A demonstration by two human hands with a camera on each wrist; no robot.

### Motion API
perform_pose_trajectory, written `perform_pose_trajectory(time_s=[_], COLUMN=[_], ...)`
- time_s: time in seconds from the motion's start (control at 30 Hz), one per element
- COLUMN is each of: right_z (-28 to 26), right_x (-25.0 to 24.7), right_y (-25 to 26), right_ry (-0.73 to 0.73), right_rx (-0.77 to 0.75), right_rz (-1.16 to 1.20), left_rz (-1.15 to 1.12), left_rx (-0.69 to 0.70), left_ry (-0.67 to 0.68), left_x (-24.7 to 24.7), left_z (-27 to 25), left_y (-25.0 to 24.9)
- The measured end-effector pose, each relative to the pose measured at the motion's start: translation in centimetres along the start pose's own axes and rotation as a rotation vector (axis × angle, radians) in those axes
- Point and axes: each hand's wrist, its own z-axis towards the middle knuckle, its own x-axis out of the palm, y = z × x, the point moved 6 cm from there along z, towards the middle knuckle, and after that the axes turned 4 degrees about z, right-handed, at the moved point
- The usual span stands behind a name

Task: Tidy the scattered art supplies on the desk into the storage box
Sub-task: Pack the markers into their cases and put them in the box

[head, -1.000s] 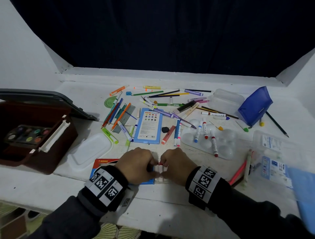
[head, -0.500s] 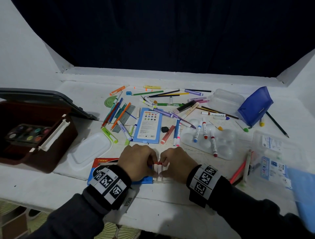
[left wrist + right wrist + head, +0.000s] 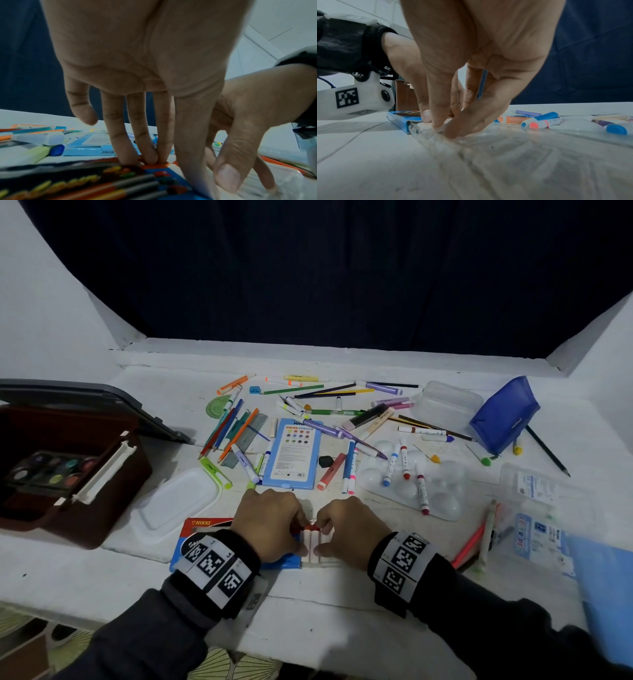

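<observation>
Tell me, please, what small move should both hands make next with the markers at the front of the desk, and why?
Probably slide the white markers further into the blue box. The left hand and right hand meet over their red caps at the box's open end, and the markers lie half out on the desk. Whether each hand pinches or only presses is unclear.

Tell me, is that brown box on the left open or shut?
Open. The brown box has its dark lid swung back, and a paint palette shows inside.
</observation>
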Motion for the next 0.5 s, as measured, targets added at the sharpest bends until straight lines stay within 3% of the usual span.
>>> perform_pose_trajectory(time_s=[0.3,0.5], right_z=[-0.8,-1.4], right_x=[-0.7,-4.3], right_y=[-0.6,-2.4], right_ry=[-0.051,-0.211], right_rx=[-0.052,-0.015], right_rz=[0.145,0.217], left_rz=[-0.038,-0.235], left_rx=[0.026,0.112], left_ry=[0.005,0.031], left_x=[-0.1,-0.8], left_z=[0.1,1.6], left_y=[0.1,0.8])
